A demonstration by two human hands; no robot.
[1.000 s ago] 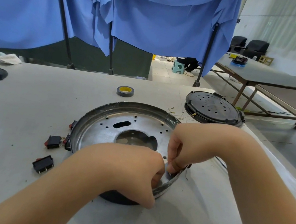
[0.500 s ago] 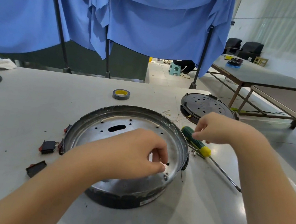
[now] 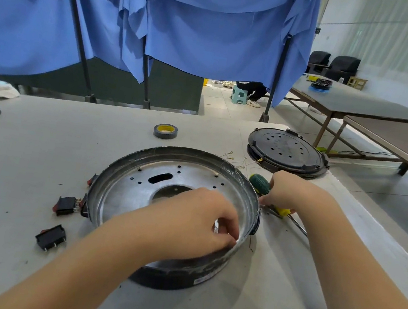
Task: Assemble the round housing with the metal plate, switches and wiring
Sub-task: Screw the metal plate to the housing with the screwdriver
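— What colours are in front of you?

— Your table (image 3: 39, 151) is pale grey. The round housing (image 3: 178, 280) has a black wall and a silver metal plate (image 3: 126, 190) dotted with dark holes. The two loose switches (image 3: 51, 237) beside it are black with red faces.

— And to your right?

— The screwdriver (image 3: 260, 184) has a dark green handle with a yellow collar. The tape roll (image 3: 165, 131) is grey outside, yellow inside. The perforated round cover (image 3: 285, 150) is black. The curtains (image 3: 203, 27) are blue.

Left hand (image 3: 192, 225) covers plate's near side | fingertip item unresolved | screwdriver (image 3: 269, 194) mid-handle hidden by right hand (image 3: 288, 193) | housing label (image 3: 201, 281) illegible
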